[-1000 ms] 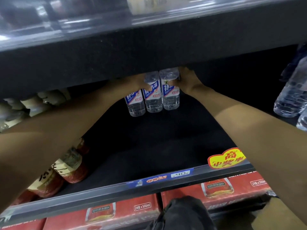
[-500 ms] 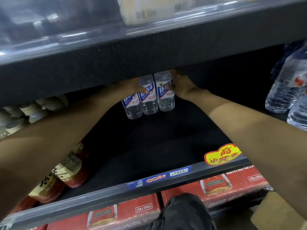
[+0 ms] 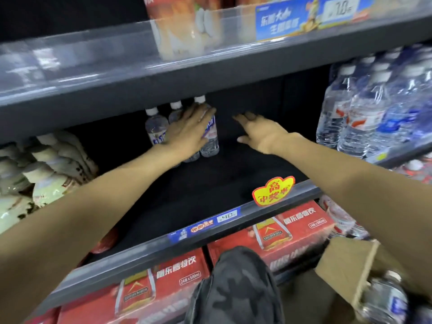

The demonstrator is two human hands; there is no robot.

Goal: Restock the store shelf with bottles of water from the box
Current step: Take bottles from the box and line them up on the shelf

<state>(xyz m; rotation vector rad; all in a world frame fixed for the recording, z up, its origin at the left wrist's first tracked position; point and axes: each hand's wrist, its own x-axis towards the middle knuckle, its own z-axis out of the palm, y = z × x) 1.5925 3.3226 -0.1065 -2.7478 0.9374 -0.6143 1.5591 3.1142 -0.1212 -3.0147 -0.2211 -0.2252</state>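
Three water bottles (image 3: 210, 134) stood upright under the left hand (image 3: 187, 132), whose straight fingers rested on them. The right hand (image 3: 261, 134) hovered beside them, released, holding nothing.

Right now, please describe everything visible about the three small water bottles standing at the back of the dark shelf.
The three small clear plastic water bottles stand upright, side by side, at the back of the dark shelf. Each has a white cap and a blue and white label. They look full. The left hand lies over them with straight fingers, hiding most of the middle one. The right hand is apart from them, open.
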